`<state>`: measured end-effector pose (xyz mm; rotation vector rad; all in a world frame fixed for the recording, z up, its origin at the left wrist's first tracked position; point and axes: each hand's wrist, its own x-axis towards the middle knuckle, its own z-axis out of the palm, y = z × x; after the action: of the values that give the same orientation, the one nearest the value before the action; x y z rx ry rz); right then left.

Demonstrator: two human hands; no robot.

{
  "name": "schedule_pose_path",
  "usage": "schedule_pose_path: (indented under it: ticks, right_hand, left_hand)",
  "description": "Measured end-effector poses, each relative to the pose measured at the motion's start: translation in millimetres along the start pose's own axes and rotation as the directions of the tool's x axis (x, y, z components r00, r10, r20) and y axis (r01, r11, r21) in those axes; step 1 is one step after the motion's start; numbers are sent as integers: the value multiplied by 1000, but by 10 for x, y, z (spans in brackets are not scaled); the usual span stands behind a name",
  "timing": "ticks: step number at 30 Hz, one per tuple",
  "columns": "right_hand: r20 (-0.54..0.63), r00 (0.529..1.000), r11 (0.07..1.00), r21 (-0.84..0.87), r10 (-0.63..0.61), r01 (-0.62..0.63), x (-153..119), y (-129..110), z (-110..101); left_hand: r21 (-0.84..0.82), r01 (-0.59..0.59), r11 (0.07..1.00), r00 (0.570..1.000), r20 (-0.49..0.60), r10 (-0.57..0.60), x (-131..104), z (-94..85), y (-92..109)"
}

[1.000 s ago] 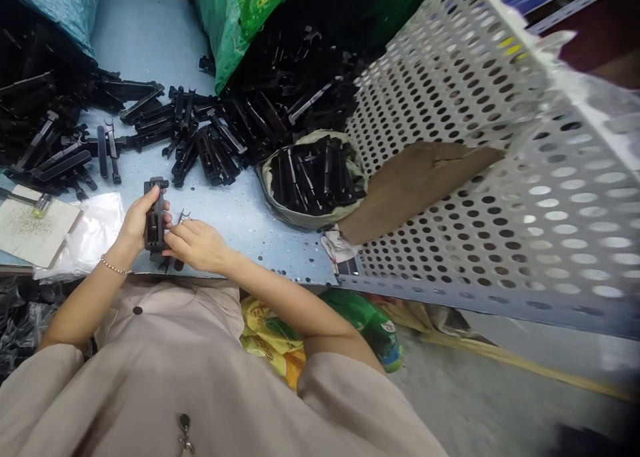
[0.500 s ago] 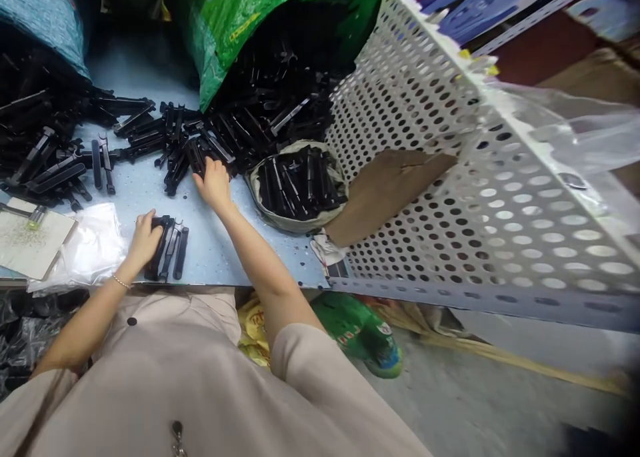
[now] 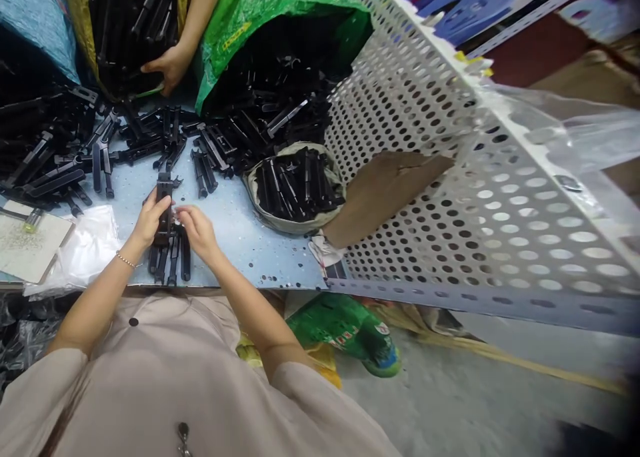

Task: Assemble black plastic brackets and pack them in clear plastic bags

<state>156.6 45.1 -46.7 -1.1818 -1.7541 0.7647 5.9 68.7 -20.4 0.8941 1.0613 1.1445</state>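
Note:
My left hand [image 3: 150, 220], with a beaded bracelet at the wrist, grips a long black plastic part [image 3: 164, 207], held upright over the bench edge; a small forked tip shows at its upper right. Close against its right side, my right hand [image 3: 196, 229] has thumb and fingers pinched together. What lies between those fingertips is too small to make out. Below both hands, several similar black parts [image 3: 173, 264] lie side by side on the blue bench top [image 3: 240, 244]. A pair of black parts [image 3: 203, 172] lies a little beyond my right hand.
Heaps of black parts [image 3: 45, 150] spread along the back, below a green sack [image 3: 280, 4]. A co-worker's hand [image 3: 173, 64] reaches into a yellow sack [image 3: 80, 17]. A cloth-lined basket [image 3: 295, 227] stands before a perforated metal panel [image 3: 410, 124]. Plastic bags [image 3: 93, 244] lie left.
My right hand has come back from the heap to my left hand, which has lifted a black part. A co-worker's hand and a yellow sack of parts have appeared at the back.

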Motion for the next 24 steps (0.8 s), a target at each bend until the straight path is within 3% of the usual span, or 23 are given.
schedule_pose_path:
  ticks: [3,6,8,10,14,17,19,22,24]
  right_hand:
    - [-8,995,970,-225,-99,95,239,43,-144]
    - [162,958,873,-396,-237,283,484,79,-256]
    - [226,932,849,-392,-285,355,583,55,-278]
    - [229,931,878,-327,-284,348,605,-17,-266]
    - [272,927,914,-242,-259,326,389,-249,-175]
    - [420,826,823,-259,-375,506,104,-386,-53]
    - [481,783,798,-243,-395,552,-52,-432,29]
    - [447,837,910,-109,-316,401,-190,-477,106]
    - [432,888,986,117,-160,120,-235,-525,131]
  left_hand:
    - [-7,58,998,997,60,-57,-121,8,72]
    - [-2,102,995,991,88,-101,-248,-3,143]
    - [17,97,995,994,58,-98,-303,-12,194]
    - [23,91,996,996,10,-91,-333,-35,245]
    - [-37,71,997,990,-120,-75,-358,-144,335]
    - [-54,56,997,985,-160,-64,-375,-231,365]
    - [-47,71,996,986,-145,-78,-390,-261,352]
    - [-6,90,996,986,-138,-90,-437,-261,312]
    - [93,-12,996,987,-159,27,-501,-243,321]
